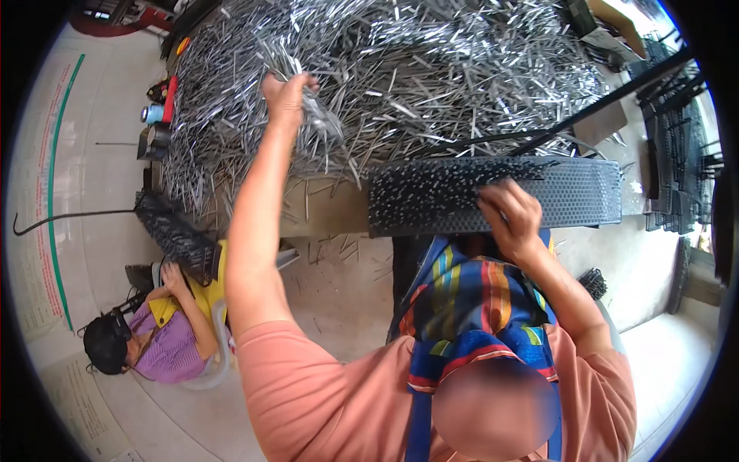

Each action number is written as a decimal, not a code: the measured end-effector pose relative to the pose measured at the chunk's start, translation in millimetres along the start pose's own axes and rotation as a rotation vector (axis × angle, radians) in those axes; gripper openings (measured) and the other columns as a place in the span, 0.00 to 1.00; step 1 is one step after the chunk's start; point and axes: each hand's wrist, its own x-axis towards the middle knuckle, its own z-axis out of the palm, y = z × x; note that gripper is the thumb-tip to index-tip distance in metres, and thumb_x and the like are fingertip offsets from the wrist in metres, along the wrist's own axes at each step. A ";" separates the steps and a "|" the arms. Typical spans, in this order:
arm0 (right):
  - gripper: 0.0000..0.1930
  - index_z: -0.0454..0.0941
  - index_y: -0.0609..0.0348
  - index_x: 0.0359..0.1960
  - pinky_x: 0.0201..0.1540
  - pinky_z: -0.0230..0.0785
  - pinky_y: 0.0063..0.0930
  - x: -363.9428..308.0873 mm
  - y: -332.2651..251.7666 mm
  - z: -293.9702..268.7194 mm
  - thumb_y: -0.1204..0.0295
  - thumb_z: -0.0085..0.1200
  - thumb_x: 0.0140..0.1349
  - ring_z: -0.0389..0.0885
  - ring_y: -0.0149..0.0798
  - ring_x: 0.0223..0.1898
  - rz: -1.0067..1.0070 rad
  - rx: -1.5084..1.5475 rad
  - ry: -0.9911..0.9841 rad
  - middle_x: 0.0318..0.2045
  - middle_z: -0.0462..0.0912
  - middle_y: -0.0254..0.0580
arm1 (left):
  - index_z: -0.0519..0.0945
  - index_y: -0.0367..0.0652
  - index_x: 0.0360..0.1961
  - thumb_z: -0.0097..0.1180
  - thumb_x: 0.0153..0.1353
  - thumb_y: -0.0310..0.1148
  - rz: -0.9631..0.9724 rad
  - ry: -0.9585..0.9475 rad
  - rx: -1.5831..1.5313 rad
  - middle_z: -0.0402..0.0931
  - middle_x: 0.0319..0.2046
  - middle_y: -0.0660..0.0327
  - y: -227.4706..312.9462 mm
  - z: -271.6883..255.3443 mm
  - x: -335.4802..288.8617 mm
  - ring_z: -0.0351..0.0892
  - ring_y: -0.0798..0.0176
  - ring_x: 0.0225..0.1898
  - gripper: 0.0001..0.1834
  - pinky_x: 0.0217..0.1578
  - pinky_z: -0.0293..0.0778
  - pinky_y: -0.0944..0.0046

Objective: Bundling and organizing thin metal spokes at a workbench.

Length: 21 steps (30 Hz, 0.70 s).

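One view only, from a camera worn on the person's head, looking steeply down and forward. The person's own chest and forearms fill the lower middle, close up. The surface [323, 208] heaped with metal rods [431, 69] lies ahead; fisheye bending curves the floor [100, 200] at the rim.

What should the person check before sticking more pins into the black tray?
1. Left hand has pins: ok, a small bunch is pinched in it.
2. Right hand steadies the tray: ok, it rests on the front edge.
3. Tray has free holes: ok, the right part looks unfilled.
4. Pin pile within reach: ok, the left hand is on it.
5. Pins in the bunch all point one way: cannot tell.
6. Co-worker clear of the arms: ok, seated lower left.
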 end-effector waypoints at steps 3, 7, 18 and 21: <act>0.16 0.77 0.66 0.48 0.45 0.72 0.29 70.6 -13.7 28.5 0.74 0.59 0.59 0.81 0.39 0.41 0.274 0.362 0.198 0.38 0.79 0.46 | 0.76 0.29 0.29 0.51 0.54 0.15 -0.139 0.072 -0.504 0.78 0.27 0.50 4.5 61.2 -14.8 0.81 0.55 0.28 0.02 0.32 0.83 0.54; 0.22 0.77 0.70 0.51 0.51 0.68 0.27 135.3 13.7 76.7 0.60 0.52 0.69 0.77 0.32 0.45 0.784 0.908 0.444 0.44 0.81 0.43 | 0.73 0.29 0.39 0.52 0.49 0.10 -0.128 0.080 -0.751 0.78 0.31 0.50 46.8 140.6 -56.5 0.80 0.56 0.25 0.14 0.29 0.82 0.56; 0.20 0.81 0.69 0.43 0.40 0.72 0.31 143.1 39.9 102.9 0.60 0.53 0.66 0.81 0.34 0.34 0.774 0.586 0.303 0.33 0.86 0.44 | 0.79 0.35 0.34 0.64 0.48 0.15 -0.189 0.052 -0.513 0.80 0.28 0.57 51.0 196.8 -113.9 0.80 0.64 0.27 0.12 0.31 0.77 0.65; 0.21 0.81 0.68 0.46 0.44 0.73 0.31 135.0 26.2 107.1 0.59 0.54 0.65 0.84 0.39 0.38 0.677 0.603 0.329 0.37 0.86 0.51 | 0.79 0.35 0.36 0.59 0.56 0.18 -0.251 0.071 -0.688 0.80 0.31 0.56 26.7 176.7 -96.8 0.81 0.59 0.30 0.07 0.34 0.80 0.61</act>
